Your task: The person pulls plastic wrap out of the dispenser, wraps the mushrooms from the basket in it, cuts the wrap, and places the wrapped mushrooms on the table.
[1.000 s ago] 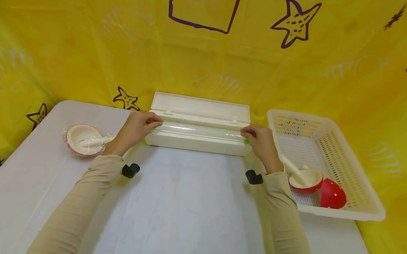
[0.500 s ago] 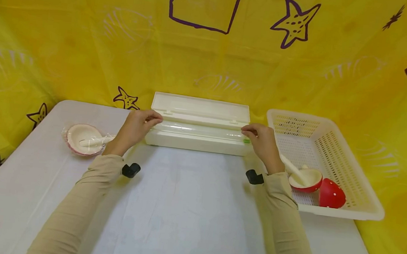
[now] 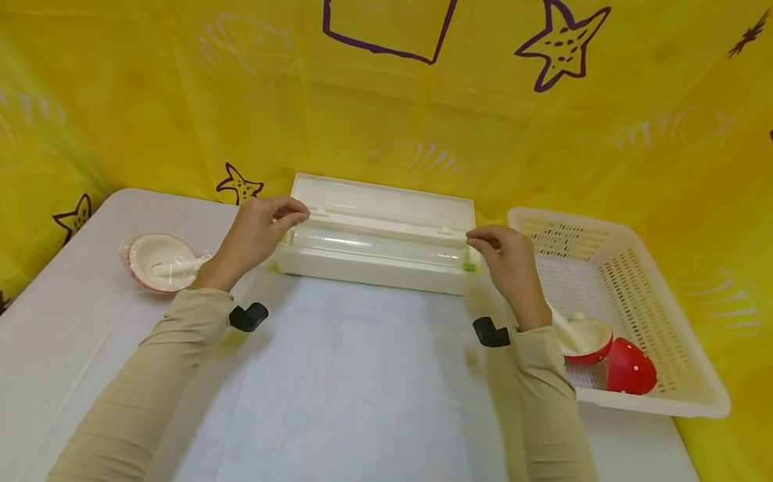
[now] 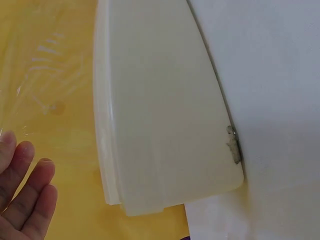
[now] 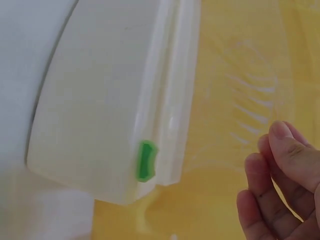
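A long cream-white cling film dispenser [image 3: 372,272] stands at the back of the table with its lid [image 3: 384,200] swung up. Clear cling film [image 5: 250,95] stretches up from it, seen best in the right wrist view. At the film's left corner, my left hand [image 3: 254,236] pinches the edge between thumb and fingers, above the box. My right hand [image 3: 510,274] pinches the opposite corner the same way, its other fingers loosely bent. A green slider [image 5: 146,161] sits at the box's right end.
On the left lies a film-wrapped bowl [image 3: 144,255] with a white spoon [image 3: 174,269]. To the right, a white plastic basket [image 3: 631,403] holds a red-and-cream bowl [image 3: 590,355] with a pale handle in it, plus a red, white-dotted bowl [image 3: 631,369]. Yellow patterned cloth hangs behind.
Both hands have risen a little from the dispenser, drawing the film edge upward. The right hand has also shifted slightly to the right.
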Action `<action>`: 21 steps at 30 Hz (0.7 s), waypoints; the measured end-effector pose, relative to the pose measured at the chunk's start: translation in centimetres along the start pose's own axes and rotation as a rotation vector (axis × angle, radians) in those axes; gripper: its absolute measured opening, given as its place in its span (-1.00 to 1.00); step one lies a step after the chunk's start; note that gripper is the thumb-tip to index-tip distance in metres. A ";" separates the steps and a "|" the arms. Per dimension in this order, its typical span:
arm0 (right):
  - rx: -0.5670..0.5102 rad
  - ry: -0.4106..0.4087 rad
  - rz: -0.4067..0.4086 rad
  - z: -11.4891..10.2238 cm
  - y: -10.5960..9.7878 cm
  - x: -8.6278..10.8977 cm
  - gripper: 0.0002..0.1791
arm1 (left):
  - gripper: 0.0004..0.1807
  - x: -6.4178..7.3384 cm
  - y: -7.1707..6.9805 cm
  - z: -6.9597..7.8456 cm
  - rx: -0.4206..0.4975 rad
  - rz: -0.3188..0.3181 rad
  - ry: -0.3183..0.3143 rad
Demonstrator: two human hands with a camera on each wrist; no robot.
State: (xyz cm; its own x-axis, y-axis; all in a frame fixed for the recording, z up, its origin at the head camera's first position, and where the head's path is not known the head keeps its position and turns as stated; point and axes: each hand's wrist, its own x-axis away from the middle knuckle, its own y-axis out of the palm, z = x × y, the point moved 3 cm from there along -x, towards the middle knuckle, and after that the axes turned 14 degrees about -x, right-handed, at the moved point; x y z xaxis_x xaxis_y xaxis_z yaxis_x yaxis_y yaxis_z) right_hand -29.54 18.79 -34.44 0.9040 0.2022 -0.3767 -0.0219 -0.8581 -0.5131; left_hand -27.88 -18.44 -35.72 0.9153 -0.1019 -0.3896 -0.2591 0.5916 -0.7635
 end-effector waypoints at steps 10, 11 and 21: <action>0.018 -0.051 0.060 -1.7 -1.0 0.1 -0.84 | -0.82 0.0 -1.6 1.3 0.028 0.050 0.025; 0.024 -0.063 0.070 -1.9 -1.1 0.1 -0.84 | -0.82 0.0 -1.7 1.4 0.028 0.058 0.026; 0.034 -0.154 0.126 -4.1 -2.1 0.7 -0.84 | -0.80 0.1 -2.9 2.6 0.013 0.138 0.043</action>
State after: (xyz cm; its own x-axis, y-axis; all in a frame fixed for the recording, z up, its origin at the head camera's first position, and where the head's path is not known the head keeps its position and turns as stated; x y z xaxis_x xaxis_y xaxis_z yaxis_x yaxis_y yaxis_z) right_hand -27.15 18.80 -30.49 0.8171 0.1662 -0.5520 -0.1474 -0.8654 -0.4788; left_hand -26.25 -18.14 -32.22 0.8571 -0.0534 -0.5125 -0.3772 0.6125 -0.6947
